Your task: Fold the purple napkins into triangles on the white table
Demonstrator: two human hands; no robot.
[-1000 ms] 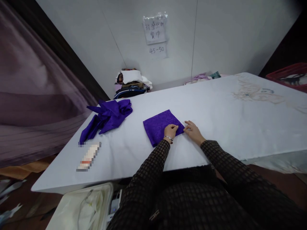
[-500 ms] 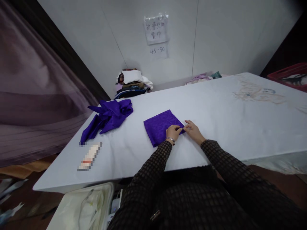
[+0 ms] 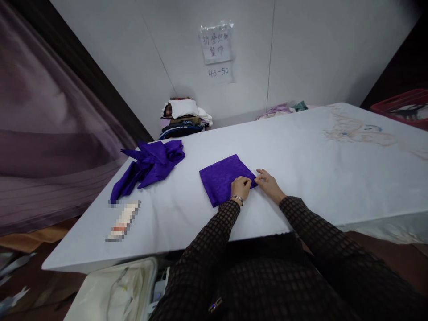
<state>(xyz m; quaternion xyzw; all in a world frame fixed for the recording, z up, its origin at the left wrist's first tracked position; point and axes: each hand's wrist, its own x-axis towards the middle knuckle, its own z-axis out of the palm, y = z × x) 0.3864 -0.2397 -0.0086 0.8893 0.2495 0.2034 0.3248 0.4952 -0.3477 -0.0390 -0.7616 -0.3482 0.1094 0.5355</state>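
Observation:
A purple cloth napkin (image 3: 220, 176), folded into a flat four-sided shape with a faint woven pattern, lies on the white table. Over its lower right part is my left hand (image 3: 240, 188), a bracelet at the wrist, with thumb and forefinger pinching the cloth near the right edge. My right hand (image 3: 269, 185) comes in from the right and pinches the napkin's right corner between thumb and forefinger, its other fingers raised. The fingertips of the two hands are close together. What the fingers cover of that corner is hidden.
Crumpled purple cloth (image 3: 152, 162) lies at the table's left, above a blurred-out pale strip (image 3: 123, 220). Folded clothes (image 3: 183, 118) are stacked by the wall behind. A red basket (image 3: 401, 104) stands far right. Below the front edge is a whitish plastic bin (image 3: 96, 290).
Both hands stay at the napkin's right corner, with the left fingers slightly more curled. The whole view has shifted a little.

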